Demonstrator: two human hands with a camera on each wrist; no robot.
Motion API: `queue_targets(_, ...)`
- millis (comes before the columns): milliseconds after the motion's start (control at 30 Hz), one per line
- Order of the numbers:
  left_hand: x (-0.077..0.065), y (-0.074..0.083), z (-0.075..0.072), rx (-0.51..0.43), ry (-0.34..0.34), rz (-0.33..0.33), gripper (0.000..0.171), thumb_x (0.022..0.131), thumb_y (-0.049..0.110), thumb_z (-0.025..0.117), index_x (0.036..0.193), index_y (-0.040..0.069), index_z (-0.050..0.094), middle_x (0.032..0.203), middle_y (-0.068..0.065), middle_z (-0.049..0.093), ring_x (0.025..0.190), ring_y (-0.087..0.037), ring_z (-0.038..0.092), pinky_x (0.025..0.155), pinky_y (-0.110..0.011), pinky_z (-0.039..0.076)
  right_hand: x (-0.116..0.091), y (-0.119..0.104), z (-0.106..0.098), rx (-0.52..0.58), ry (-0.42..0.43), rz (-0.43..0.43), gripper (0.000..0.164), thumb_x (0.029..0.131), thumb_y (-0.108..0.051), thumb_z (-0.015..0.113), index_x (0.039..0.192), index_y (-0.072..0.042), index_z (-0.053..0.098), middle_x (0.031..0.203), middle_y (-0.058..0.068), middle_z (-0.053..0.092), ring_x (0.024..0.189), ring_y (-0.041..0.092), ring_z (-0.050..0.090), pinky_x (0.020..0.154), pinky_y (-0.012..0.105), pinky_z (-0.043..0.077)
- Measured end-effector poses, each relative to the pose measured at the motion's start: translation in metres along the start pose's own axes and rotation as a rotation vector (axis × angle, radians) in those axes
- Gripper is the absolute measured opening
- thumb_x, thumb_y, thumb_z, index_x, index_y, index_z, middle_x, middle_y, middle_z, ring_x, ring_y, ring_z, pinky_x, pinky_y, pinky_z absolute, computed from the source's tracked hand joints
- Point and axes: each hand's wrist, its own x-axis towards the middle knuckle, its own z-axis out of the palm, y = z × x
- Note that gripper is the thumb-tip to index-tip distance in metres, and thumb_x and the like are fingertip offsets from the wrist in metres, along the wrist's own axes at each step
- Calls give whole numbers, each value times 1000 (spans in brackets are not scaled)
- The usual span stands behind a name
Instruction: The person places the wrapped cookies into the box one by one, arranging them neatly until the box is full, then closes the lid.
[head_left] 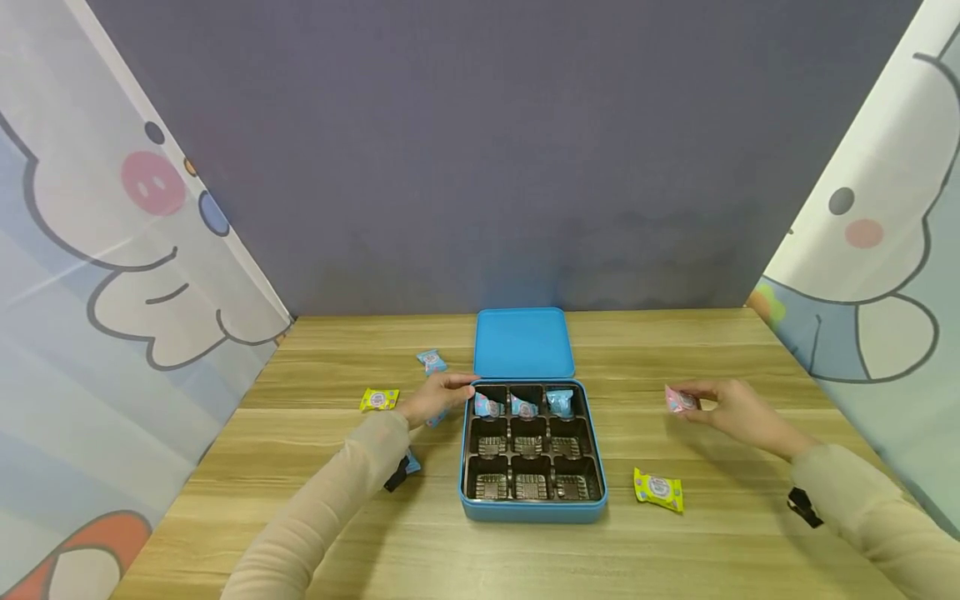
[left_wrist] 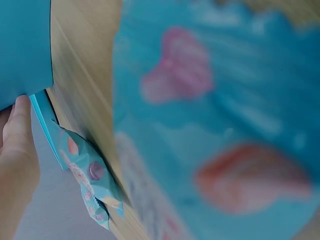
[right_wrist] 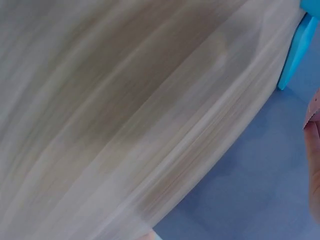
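A blue tin (head_left: 532, 511) lies open, with a dark tray (head_left: 528, 427) of square compartments inside. Its back row holds wrapped candies: two blue-and-pink ones (head_left: 524, 407) and a plain blue one (head_left: 559, 403). My left hand (head_left: 431, 398) touches the tin's back left corner, fingers stretched along the rim. In the left wrist view, a fingertip meets the blue tin wall (left_wrist: 25, 50). Off to the right of the tin, my right hand (head_left: 738, 412) pinches a pink wrapped candy (head_left: 678, 400) between thumb and fingers, above the table. Only its edge shows in the right wrist view.
Left of the tin lie a yellow candy (head_left: 379, 400), a blue candy (head_left: 431, 361) and others partly hidden by my left arm. Another yellow candy (head_left: 658, 489) lies right of the tin. The lid (head_left: 522, 343) is folded back toward the grey partition (head_left: 510, 167).
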Motion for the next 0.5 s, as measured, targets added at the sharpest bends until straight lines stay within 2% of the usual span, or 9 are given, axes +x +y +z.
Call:
queue_targets(267, -1, -1, 1, -11, 2, 4, 40, 95, 19, 51, 134, 7, 48, 140, -16, 41, 123, -31, 47, 100, -37, 44, 7, -7, 8, 84, -17, 38, 41, 74, -12, 75, 114, -6, 65, 110, 15, 66, 91, -7, 56, 84, 40, 52)
queue_targets(500, -2, 1, 2, -3, 10, -3, 40, 96, 20, 50, 134, 9, 48, 140, -15, 42, 124, -31, 46, 101, -38, 43, 11, -15, 11, 113, -32, 79, 41, 77, -14, 74, 115, -5, 64, 110, 16, 65, 98, 11, 61, 85, 42, 51)
